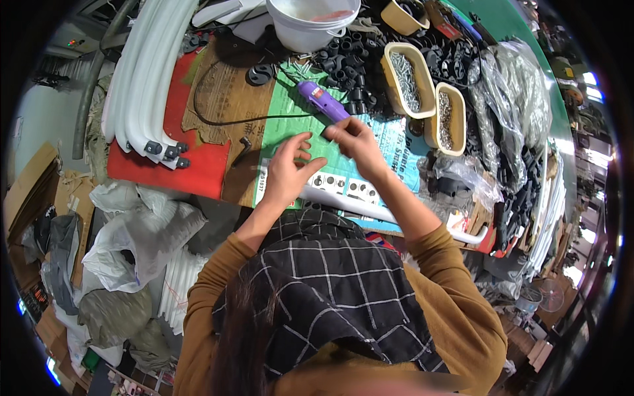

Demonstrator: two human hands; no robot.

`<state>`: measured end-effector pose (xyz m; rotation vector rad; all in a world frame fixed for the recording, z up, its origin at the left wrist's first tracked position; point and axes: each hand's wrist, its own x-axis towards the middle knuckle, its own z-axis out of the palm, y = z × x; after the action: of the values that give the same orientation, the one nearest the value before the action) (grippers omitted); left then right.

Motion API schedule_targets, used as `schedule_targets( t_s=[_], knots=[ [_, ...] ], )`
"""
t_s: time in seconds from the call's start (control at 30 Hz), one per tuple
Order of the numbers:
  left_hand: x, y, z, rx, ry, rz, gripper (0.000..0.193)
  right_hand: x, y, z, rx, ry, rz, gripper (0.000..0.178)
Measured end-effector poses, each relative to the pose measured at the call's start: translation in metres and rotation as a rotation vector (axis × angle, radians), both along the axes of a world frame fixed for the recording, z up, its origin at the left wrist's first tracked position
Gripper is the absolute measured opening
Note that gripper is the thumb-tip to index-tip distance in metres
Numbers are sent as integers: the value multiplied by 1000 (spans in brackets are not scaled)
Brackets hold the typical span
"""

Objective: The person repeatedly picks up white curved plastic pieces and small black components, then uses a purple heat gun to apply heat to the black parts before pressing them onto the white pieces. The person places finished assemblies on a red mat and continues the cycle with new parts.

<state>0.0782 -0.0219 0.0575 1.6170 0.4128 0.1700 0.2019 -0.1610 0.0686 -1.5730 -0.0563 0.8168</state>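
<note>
there is room to pass left of centre, above the brown cardboard [228, 92], across a black cable [277, 117]. the purple tool [320, 100] and black fittings [347, 63] obstruct upper centre, yellow tubs [421, 115] upper right, white tubes [142, 66] upper left.

A person's right hand [356, 140] hides the near end of a purple tool [322, 101]; whether the two touch cannot be told. Anything within the left hand [288, 170] is masked by its curled fingers. The right forearm [404, 201] blocks part of a white tube [350, 204]. The top edge crops a bucket [307, 34] and bent tubes [142, 86]. Screws [405, 82] are too small to count; a patch [396, 381] along the bottom edge is blurred.
</note>
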Motion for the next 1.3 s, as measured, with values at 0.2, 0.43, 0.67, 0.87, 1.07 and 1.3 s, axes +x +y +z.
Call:
schedule_targets(
  t_s=[0.2, 0.43, 0.67, 0.87, 1.07, 1.3],
  knots=[
    [-9, -1, 4, 67, -5, -78, 49, -54, 5, 9, 190, 243, -154, 22],
    [-33, 38, -56, 308, 335, 141, 37, -52, 4, -44, -345, -434, 117, 22],
    [-15, 34, -66, -146, 462, 3, 36, -52, 14, -54, -224, -242, 33, 19],
    [-27, 22, -3, -462, 322, 9, 30, -49, 20, 2, 90, -131, 62, 15],
    [-35, 20, 27, -650, 277, -1, 25, -28, 20, 31, 128, -84, 319, 15],
    [-45, 14, 36, -668, 267, -7, 23, -22, 21, 36, 121, -42, 518, 16]
  ],
)
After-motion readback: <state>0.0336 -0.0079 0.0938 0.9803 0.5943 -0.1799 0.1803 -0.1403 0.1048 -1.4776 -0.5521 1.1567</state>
